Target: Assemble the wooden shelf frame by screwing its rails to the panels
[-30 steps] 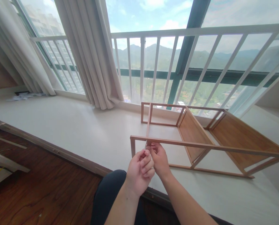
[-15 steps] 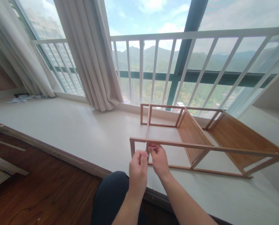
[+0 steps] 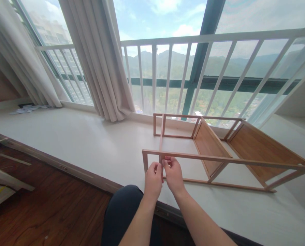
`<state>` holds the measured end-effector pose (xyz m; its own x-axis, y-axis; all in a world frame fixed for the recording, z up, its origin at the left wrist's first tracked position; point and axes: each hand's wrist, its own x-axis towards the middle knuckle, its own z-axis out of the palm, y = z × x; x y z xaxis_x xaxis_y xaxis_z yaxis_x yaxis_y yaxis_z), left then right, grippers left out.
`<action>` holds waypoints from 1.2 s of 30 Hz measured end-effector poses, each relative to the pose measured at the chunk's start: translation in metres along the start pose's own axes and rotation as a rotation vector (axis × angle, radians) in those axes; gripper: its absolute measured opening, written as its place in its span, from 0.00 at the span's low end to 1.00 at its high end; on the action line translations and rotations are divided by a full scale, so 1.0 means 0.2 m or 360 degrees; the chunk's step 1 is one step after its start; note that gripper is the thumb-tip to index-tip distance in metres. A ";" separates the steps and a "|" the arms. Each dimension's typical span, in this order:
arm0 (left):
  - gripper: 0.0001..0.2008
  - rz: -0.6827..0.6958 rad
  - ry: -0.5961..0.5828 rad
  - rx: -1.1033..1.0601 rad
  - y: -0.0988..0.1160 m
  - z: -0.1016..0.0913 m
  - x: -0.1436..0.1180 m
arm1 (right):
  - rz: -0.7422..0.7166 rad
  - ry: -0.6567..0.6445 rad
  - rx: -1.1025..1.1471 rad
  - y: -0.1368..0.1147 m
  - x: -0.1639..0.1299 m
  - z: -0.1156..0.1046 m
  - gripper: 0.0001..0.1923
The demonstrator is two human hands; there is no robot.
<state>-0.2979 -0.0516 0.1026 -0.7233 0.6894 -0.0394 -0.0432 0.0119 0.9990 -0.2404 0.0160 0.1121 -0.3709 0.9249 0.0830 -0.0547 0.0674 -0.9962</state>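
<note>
At the far left, scattered papers (image 3: 29, 108) are seen on the white ledge (image 3: 78, 136) beside the pale curtain (image 3: 101, 61); no writing on them can be read. A dark wooden floor (image 3: 40, 212) lies below the ledge, and a dark-clad knee (image 3: 119, 212) is seen at the bottom centre.

The left hand (image 3: 153, 180) is held just below the near rail of the wooden shelf frame (image 3: 219, 150), with its fingers curled narrowly, thumb and forefinger pinched together; what is pinched is too small to be told. Compared with a second ago, this hand has been raised and brought closer to the rail, and its fist has been loosened into a pinch. The right hand (image 3: 173, 174) is pressed against it, fingertips touching the underside of the rail where the upright bar meets it, the fingers narrowly closed on that joint; it has barely shifted from half a second before.

The frame lies on its side on the ledge, unmoved, in front of the white railing (image 3: 219, 61). No brand or label is seen on it.
</note>
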 end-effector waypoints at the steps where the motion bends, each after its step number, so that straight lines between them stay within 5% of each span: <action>1: 0.17 -0.0012 0.0022 0.0002 -0.02 0.00 0.02 | -0.0019 0.0020 -0.0003 0.00 -0.01 0.00 0.13; 8: 0.14 0.0090 0.0237 -0.0155 -0.02 -0.04 0.00 | -0.0252 0.0029 -0.0229 -0.02 -0.07 -0.05 0.11; 13: 0.14 0.0033 0.0370 -0.0372 0.01 -0.07 -0.04 | -0.0690 -0.0137 -0.0464 -0.14 -0.12 -0.12 0.10; 18: 0.15 -0.0055 0.0418 -0.0494 -0.01 -0.06 -0.05 | -0.1212 -0.0130 -0.1258 -0.32 0.01 -0.12 0.04; 22: 0.14 -0.0089 0.0402 -0.0521 0.00 -0.07 -0.08 | -0.1169 -0.0185 -0.1634 -0.37 0.11 -0.07 0.03; 32: 0.13 -0.0074 0.0375 -0.0387 -0.02 -0.10 -0.09 | -0.1176 -0.0313 -0.1657 -0.32 0.14 -0.06 0.08; 36: 0.16 0.0014 0.0428 -0.0060 0.02 -0.23 0.00 | -0.1176 -0.0312 -0.1637 -0.32 0.15 -0.06 0.09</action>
<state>-0.3310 -0.0850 0.1056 -0.8806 0.4722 -0.0399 -0.0581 -0.0240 0.9980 -0.2372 0.0443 0.1786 -0.6938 0.4796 0.5373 0.4003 0.8770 -0.2659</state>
